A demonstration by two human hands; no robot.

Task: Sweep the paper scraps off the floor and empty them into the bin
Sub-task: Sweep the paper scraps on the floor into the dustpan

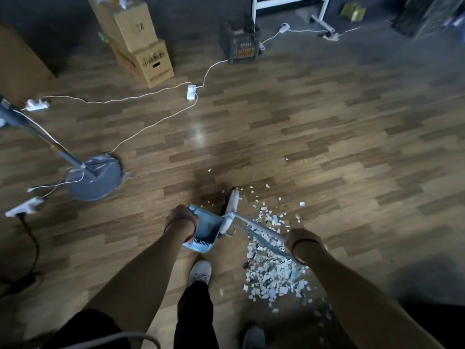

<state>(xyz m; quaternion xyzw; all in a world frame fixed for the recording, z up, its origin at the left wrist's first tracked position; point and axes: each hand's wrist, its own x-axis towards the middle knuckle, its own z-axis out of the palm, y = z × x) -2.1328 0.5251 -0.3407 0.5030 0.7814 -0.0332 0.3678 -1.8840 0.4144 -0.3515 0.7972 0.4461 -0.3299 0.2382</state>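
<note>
My left hand point(181, 217) grips the dustpan point(203, 233), right hand point(300, 239) wraps the broom point(254, 226) handle. Scraps point(270, 263) piled on floor, right of pan. Risk: sweep too hard & bits scatter past the pan, w/ strays already ahead.

Floor ahead of both hands is bare boards, open w/ room to pass. Between the hands: dustpan point(201, 230) and broom point(232, 210). Under and behind right hand point(300, 240): paper scraps point(270, 268). Left of left hand point(182, 216): fan base point(94, 178), power strip point(24, 206). White cable point(151, 124) crosses far ahead-left, boxes point(146, 59) and crate point(240, 44) beyond.
</note>
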